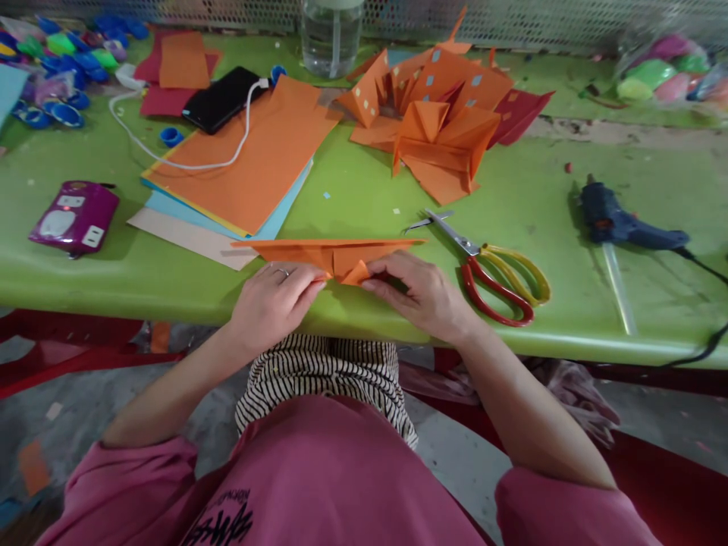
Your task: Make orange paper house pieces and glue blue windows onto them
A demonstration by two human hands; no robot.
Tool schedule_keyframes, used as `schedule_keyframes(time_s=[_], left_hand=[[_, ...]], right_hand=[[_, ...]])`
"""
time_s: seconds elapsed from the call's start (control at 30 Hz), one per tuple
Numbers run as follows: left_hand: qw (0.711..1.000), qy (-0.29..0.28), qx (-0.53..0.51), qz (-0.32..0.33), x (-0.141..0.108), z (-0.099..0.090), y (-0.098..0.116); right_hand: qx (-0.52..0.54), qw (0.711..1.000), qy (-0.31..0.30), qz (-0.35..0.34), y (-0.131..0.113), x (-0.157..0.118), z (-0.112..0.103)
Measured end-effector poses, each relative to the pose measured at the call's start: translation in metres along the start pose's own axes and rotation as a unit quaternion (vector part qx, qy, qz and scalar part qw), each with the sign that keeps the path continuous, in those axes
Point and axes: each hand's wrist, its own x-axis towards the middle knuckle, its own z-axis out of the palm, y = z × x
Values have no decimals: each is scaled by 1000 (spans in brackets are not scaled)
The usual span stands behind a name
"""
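A folded orange paper piece point(353, 252) lies at the near edge of the green table, its long straight edge facing away from me. My left hand point(277, 299) pinches its near side just left of the middle crease, and a ring shows on one finger. On the right of the crease, my right hand point(421, 292) grips a small turned-up corner of the same paper between thumb and fingers. Scissors point(469, 246) with one red and one yellow handle lie half open to the right of my right hand, and tweezers point(424, 222) touch their tips.
Orange and blue sheets point(244, 167) under a white cable and a black phone point(223, 100) are at back left. A folded orange paper model point(444, 114) stands at the back, near a water container point(331, 38). A glue gun point(626, 220) lies right, a purple box point(75, 218) left.
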Motion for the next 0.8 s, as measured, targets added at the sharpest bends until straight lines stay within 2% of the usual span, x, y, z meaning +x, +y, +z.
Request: schedule_keyframes(time_s=[0.1, 0.17, 0.27, 0.37, 0.47, 0.57, 0.67, 0.8], left_hand=[[999, -10, -6, -32, 4, 0, -1], [998, -7, 6, -59, 7, 0, -1], [996, -2, 15, -91, 11, 2, -1], [993, 25, -10, -111, 14, 5, -1], [992, 60, -57, -99, 15, 7, -3], [995, 48, -42, -82, 15, 7, -3], [998, 28, 2, -64, 15, 7, -2], [999, 35, 19, -37, 16, 7, -2]], right_hand=[[-46, 996, -14, -71, 5, -1, 1], [-73, 993, -23, -91, 8, -2, 0], [-83, 993, -22, -85, 9, -1, -1], [-60, 997, 25, -34, 6, 3, 1], [-15, 997, 69, 42, 1, 6, 5], [13, 993, 77, 85, -4, 8, 8], [-3, 994, 79, 77, -3, 7, 10], [-56, 995, 74, 19, 2, 7, 12]])
